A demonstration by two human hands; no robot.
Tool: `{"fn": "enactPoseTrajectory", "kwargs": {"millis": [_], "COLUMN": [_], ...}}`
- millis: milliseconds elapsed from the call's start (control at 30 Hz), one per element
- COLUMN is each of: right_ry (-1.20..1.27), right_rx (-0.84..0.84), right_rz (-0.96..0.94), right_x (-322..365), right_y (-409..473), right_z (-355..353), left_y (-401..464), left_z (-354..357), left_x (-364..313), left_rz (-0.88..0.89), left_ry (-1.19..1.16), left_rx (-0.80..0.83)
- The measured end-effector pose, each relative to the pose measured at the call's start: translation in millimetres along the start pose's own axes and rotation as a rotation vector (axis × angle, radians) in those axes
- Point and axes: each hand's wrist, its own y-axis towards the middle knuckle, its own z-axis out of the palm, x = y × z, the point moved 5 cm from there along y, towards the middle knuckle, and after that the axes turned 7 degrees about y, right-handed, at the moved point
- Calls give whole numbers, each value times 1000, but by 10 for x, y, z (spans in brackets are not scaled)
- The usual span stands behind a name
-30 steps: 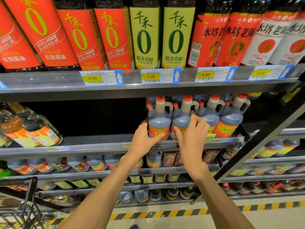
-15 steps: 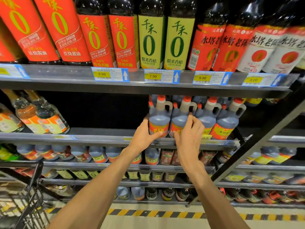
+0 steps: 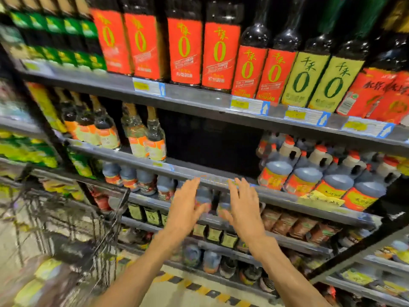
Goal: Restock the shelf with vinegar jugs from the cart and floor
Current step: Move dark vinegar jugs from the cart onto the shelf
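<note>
Several vinegar jugs with red caps and orange labels stand in rows on the right part of the middle shelf. A dark gap lies on that shelf to their left. My left hand and my right hand hover side by side in front of the shelf edge, left of the jugs and below the gap, fingers spread and holding nothing. The frame is motion-blurred.
A wire shopping cart stands at the lower left with yellow-labelled goods inside. Tall red- and green-labelled bottles fill the top shelf. Glass bottles stand left of the gap. Lower shelves hold smaller jugs and packets. Yellow-black floor tape runs below.
Both hands have let go of the front jugs and drawn back, away from them and toward the left. The view has swung left and down, bringing the cart in.
</note>
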Motion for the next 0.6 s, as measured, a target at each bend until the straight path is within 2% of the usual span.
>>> {"fn": "enactPoseTrajectory", "kwargs": {"millis": [167, 333, 433, 600], "right_ry": [-4, 14, 48, 107], "right_rx": [135, 231, 323, 417], "right_rz": [-312, -607, -737, -918], "right_x": [1418, 2923, 3699, 4732], "right_y": [19, -200, -403, -844], "right_z": [323, 719, 1093, 1504], "left_y": [-861, -2033, -2772, -3915], "left_z": [-715, -1368, -1723, -2040], "left_x": [1184, 2223, 2630, 3118], "left_rz": [-188, -459, -625, -842], "left_ry": [190, 224, 242, 127], "left_rx": [-63, -124, -180, -338]}}
